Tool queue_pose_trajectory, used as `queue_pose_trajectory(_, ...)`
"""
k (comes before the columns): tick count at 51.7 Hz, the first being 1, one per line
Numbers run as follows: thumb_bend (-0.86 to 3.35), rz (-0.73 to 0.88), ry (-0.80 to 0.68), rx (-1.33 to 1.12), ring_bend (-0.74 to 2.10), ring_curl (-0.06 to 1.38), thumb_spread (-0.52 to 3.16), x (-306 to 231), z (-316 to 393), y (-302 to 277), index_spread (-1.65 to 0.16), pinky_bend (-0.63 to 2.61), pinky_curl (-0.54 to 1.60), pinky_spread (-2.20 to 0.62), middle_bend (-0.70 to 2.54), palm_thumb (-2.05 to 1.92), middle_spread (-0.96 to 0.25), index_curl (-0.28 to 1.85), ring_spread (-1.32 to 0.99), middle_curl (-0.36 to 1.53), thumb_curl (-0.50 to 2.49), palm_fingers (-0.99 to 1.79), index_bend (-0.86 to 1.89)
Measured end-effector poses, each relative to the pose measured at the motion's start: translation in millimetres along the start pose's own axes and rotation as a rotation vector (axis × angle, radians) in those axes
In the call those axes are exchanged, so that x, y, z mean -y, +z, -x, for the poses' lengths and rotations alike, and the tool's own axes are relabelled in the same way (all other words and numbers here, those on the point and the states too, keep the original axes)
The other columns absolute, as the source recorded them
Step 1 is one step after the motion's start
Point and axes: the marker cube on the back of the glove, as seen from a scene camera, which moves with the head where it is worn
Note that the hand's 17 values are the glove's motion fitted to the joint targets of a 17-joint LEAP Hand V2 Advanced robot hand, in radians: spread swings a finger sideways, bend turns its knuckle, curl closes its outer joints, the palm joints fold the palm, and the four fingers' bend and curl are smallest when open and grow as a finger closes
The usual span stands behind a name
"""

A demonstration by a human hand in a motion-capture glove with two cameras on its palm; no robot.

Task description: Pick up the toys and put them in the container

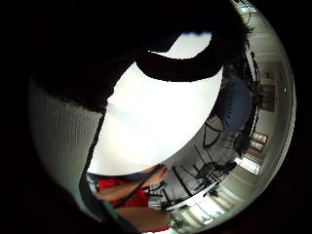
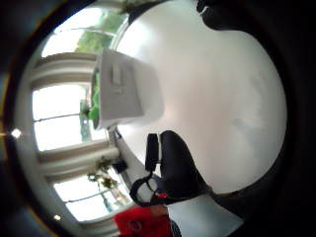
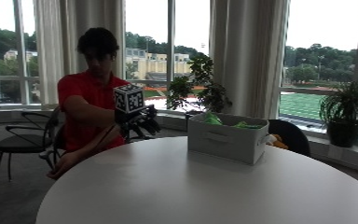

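Observation:
A white fabric container point(image 3: 227, 138) stands on the round white table point(image 3: 197, 186), toward its far side. Green toys point(image 3: 213, 119) lie inside it, showing above the rim. A small orange thing point(image 3: 277, 140) peeks out past the container's far end. My gloved right hand point(image 3: 143, 122) hangs in the air above the table's far left edge, left of the container, its fingers loosely spread and holding nothing. The thumb side palm view shows the container point(image 2: 126, 91) with green point(image 2: 94, 101) in it, the bare table point(image 2: 222, 98) and my thumb point(image 2: 175, 168). A curled gloved finger point(image 1: 180, 68) crosses the table point(image 1: 151, 122).
The person's bare left hand point(image 3: 61, 170) rests at the table's left edge. Behind the container stands a dark chair point(image 3: 291, 133). Potted plants point(image 3: 197, 88) point(image 3: 347, 116) line the window sill. More chairs point(image 3: 17, 140) stand at the far left.

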Motion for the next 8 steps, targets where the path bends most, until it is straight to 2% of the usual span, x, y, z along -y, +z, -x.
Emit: queue_pose_trajectory(8,-0.02,-0.005,-0.002,-0.017,0.19,0.29,1.19,2.4,1.7,-1.9,-0.35,0.84,0.32,0.11,0.16,0.0,-0.04,0.46,0.0,0.28,0.35,-0.03,0.2)
